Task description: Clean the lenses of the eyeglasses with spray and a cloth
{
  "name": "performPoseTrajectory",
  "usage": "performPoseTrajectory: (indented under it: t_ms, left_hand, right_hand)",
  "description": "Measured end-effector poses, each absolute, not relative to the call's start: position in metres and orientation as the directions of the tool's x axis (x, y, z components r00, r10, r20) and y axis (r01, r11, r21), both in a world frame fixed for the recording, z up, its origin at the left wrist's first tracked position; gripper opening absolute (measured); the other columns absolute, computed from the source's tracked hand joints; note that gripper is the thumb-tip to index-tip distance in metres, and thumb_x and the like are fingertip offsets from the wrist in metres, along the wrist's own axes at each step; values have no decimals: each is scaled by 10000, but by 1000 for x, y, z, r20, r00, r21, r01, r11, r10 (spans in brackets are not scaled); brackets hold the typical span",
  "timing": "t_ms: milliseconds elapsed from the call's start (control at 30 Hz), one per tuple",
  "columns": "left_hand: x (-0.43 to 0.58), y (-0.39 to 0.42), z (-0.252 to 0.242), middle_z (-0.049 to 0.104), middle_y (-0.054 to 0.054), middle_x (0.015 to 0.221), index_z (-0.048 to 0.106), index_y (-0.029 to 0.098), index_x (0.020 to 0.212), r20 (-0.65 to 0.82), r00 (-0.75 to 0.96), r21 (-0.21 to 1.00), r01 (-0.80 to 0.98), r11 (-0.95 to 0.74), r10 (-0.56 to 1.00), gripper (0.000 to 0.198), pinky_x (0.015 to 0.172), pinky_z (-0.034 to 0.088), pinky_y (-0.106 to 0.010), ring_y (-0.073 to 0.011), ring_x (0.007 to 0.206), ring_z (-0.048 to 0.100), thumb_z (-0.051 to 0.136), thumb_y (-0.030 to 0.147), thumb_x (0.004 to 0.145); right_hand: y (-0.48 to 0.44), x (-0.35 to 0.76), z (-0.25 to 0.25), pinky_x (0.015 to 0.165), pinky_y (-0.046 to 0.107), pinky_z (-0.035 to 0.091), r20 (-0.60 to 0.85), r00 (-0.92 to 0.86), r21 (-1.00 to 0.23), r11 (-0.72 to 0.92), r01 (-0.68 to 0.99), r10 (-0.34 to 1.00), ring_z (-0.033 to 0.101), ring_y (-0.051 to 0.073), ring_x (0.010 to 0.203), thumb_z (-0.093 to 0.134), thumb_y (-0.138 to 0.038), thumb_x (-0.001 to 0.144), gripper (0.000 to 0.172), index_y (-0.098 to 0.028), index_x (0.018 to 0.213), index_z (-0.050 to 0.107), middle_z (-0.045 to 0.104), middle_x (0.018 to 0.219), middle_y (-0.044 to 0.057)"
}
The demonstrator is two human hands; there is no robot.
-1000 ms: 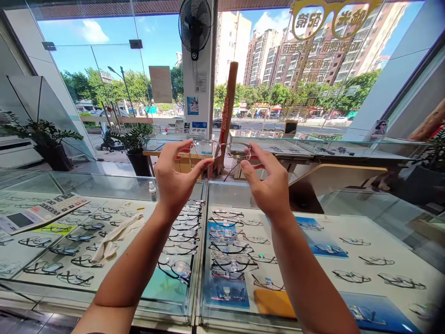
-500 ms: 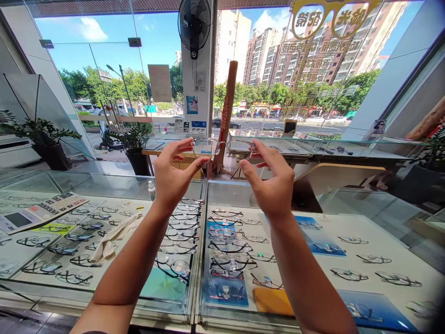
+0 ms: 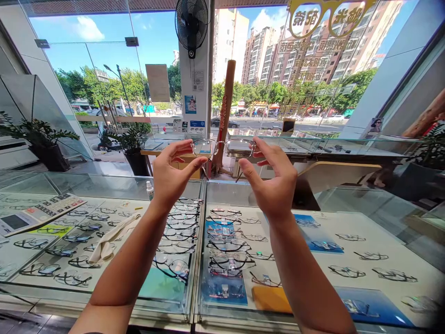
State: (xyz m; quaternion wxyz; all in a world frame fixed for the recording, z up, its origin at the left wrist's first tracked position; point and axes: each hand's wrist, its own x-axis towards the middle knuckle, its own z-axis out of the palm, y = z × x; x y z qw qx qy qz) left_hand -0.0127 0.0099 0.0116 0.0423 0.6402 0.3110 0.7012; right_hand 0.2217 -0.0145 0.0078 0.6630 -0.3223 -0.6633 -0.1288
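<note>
Glass shopfront [image 3: 104, 93] w/ wall fan [image 3: 191, 28] on white pillar [image 3: 201, 109], potted plants [image 3: 132, 141], st. [image 3: 278, 119] & apt blocks [image 3: 257, 55] outside, bright sun.

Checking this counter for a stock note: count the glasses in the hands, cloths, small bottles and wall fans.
Metal-framed glasses: 1
Cloth: 1
Small bottle: 1
Wall fan: 1
Total: 4

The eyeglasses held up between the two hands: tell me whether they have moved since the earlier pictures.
Yes, slightly. Judged against the tall wooden post behind them, the eyeglasses have shifted a little to the right.
</note>
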Motion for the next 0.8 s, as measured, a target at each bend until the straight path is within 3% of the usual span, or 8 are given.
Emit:
performPoseTrajectory:
  t_ms: [200,800]
  left_hand:
    - [-14,14,10,862,-107,1158,812,238,1185,855,-154,518,288,-806,495,567,730,641,-298,-241,1066,830,996,520,729]
    - [-13,17,8,860,-84,1120,804,237,1144,852,-140,522,297,-799,505,543,754,657,-319,-227,1025,828,990,543,736]
  right_hand:
    - [-19,221,9,921,516,650,961,101,-264,745,613,258,751,300,1067,748,-398,976,460,-318,1429,729,791,1205,78]
    - [-22,222,11,973,524,633,962,101,-261,754,603,252,744,308,1132,736,-367,980,460,-316,1437,720,778,1256,71]
